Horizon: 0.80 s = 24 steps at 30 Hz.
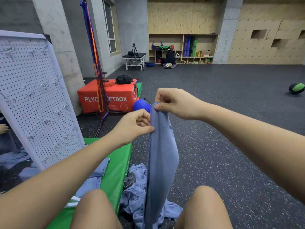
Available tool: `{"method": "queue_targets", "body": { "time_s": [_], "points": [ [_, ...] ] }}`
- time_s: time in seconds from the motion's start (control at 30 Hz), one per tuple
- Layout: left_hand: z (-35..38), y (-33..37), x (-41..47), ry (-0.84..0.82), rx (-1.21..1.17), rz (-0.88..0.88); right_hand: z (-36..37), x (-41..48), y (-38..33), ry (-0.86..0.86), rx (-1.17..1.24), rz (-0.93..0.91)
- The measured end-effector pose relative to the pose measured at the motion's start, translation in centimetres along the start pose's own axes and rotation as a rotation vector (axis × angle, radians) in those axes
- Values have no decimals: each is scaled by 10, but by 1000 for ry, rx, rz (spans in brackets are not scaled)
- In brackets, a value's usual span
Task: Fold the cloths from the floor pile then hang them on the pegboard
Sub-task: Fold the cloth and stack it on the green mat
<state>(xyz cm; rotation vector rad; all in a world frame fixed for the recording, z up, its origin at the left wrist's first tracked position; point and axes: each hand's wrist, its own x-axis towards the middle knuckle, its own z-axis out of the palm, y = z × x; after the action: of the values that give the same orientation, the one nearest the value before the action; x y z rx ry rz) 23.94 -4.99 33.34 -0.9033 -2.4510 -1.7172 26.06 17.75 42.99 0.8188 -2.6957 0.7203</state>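
The person's bare knees (97,210) sit at 6 o'clock in the head view. Between them the pile of cloths (134,192) lies crumpled on the speckled floor (222,162), touching the edge of a green mat (117,167) that runs off toward 7 o'clock. Another blue cloth, the flat cloth (94,177), lies on that mat.

A blue cloth, the held cloth (160,162), hangs as a long folded strip from the centre of the view down between the knees, and its lower end reaches the pile. The left hand (133,128) pinches the strip's left edge between the thumb and curled fingers. The right hand (175,103), just above it toward 1 o'clock, pinches the top corner between the thumb and forefinger, with the other fingers curled.

At 9 o'clock the pegboard (33,100) stands tilted, with small metal hooks scattered over it. Farther off at 11 o'clock a red box (120,98) carries a black bag (123,79), and a blue ball (141,105) rests just beside the box. Well apart at 3 o'clock a green and black ball (296,90) lies on the floor. Wooden shelves (183,48) stand against the far wall at 12 o'clock.
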Motion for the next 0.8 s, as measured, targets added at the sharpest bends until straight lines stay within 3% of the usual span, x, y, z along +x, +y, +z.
{"method": "queue_targets", "body": {
  "time_s": [0.27, 0.43, 0.63, 0.8],
  "points": [
    [28, -46, -34, -107, -149, -143, -7, 3, -10, 3, -59, -45],
    [43, -67, -42, -17, -137, -167, -18, 5, -10, 51, -84, -36],
    [54, -74, -45, 269, 252, 56, -25, 6, -10, 115, -122, -20],
    [63, -71, -45, 317, 388, 176, -35, 8, -14, 155, -110, -7]
  ]
}}
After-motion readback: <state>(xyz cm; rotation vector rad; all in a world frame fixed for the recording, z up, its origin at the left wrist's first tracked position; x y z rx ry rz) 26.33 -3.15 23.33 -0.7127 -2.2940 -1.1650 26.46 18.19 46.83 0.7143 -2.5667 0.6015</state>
